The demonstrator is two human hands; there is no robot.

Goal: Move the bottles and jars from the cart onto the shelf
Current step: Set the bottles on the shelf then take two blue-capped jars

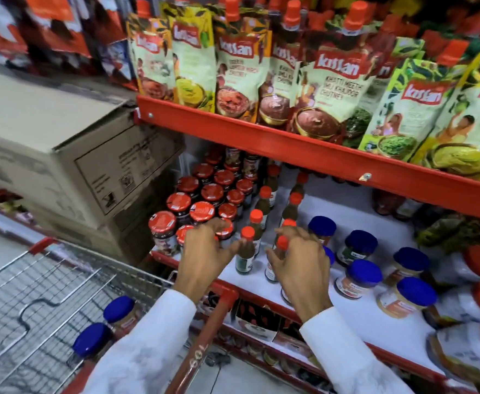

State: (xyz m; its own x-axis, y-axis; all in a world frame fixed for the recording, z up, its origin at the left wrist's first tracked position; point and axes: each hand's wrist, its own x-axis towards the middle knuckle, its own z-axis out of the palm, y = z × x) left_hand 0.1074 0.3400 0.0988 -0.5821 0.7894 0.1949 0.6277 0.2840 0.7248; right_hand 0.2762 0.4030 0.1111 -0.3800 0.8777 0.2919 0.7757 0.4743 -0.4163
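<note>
The shelf with the white floor and red edge already carries most of the goods, so I judge the work is well advanced but not finished. At its left side stands a tight group of jars with red lids, beside them two rows of small bottles with orange caps run to the back, and to the right stand several jars with blue lids, more loosely spaced with bare shelf between them. The cart in front of the shelf looks almost empty: I see only two blue-lid jars in the cart, lying at its near corner next to the person's left sleeve, and these are what is left to move, as far as this view shows. Both hands are over the front of the shelf. The left hand has its fingers spread and its thumb touches the front bottle, which stands on the shelf; it seems loose, not grasping. The right hand curls around a second front bottle, but whether it really holds it I cannot tell.
</note>
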